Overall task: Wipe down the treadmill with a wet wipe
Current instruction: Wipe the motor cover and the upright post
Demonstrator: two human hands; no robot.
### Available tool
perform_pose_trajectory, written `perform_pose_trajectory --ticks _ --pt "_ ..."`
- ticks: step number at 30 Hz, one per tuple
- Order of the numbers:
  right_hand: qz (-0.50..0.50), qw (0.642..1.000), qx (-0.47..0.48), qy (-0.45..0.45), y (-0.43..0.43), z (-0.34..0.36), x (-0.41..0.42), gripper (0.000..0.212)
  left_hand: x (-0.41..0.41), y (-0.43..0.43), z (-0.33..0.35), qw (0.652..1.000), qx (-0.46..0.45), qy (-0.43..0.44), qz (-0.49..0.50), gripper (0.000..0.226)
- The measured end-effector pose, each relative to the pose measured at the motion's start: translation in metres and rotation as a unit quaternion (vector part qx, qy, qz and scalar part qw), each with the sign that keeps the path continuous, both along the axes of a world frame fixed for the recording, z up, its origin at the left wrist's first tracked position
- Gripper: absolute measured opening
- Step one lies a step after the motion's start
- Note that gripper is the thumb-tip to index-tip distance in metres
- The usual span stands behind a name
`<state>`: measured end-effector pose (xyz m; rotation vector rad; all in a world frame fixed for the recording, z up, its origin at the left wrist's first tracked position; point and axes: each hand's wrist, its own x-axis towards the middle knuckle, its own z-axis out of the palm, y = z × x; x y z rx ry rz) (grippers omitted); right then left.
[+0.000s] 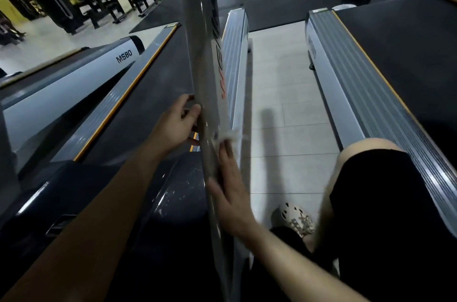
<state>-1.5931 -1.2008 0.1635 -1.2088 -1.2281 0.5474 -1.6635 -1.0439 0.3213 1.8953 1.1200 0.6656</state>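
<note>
The crumpled white wet wipe (231,135) is lying at the fingertips of the right hand (231,192), which is pressing it, fingers straight and together, flat against the treadmill's glossy grey upright post (201,54). The left hand (176,123) is curling fingers and thumb round the post's left edge, slightly higher. A matte black running belt (158,84) and a ribbed silver side rail (235,54) are flanking the post.

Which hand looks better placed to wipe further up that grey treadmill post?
Right. The right hand lies flat on the post with the white wipe at its fingertips. The left hand only holds the post's other edge, without a wipe.
</note>
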Motion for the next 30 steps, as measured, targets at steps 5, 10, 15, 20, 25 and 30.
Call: perform_pose_trajectory --ticks 5,10,15,20,25,30 --pt "0.020 0.994 -0.088 0.066 0.025 -0.010 0.023 0.066 -0.003 0.000 0.001 0.999 0.019 0.026 0.004 0.027" --pt "0.019 0.970 -0.161 0.181 0.084 0.065 0.056 0.078 0.002 -0.005 0.005 0.999 0.032 0.028 0.002 0.030" --pt "0.036 0.925 -0.288 0.244 -0.006 -0.051 0.011 0.070 0.005 -0.013 0.008 0.999 0.023 0.029 0.005 0.036" --pt "0.054 0.870 -0.405 0.276 0.011 -0.041 0.035 0.103 0.004 -0.017 0.010 0.999 0.030 0.031 -0.005 0.037" --pt "0.026 0.884 -0.377 0.276 0.015 -0.017 0.040 0.075 0.004 -0.014 0.007 1.000 0.025 0.018 0.004 0.037" --pt "0.174 0.785 -0.504 0.316 -0.037 -0.036 0.007 0.073 -0.001 -0.014 0.006 1.000 0.001 0.005 -0.003 0.034"
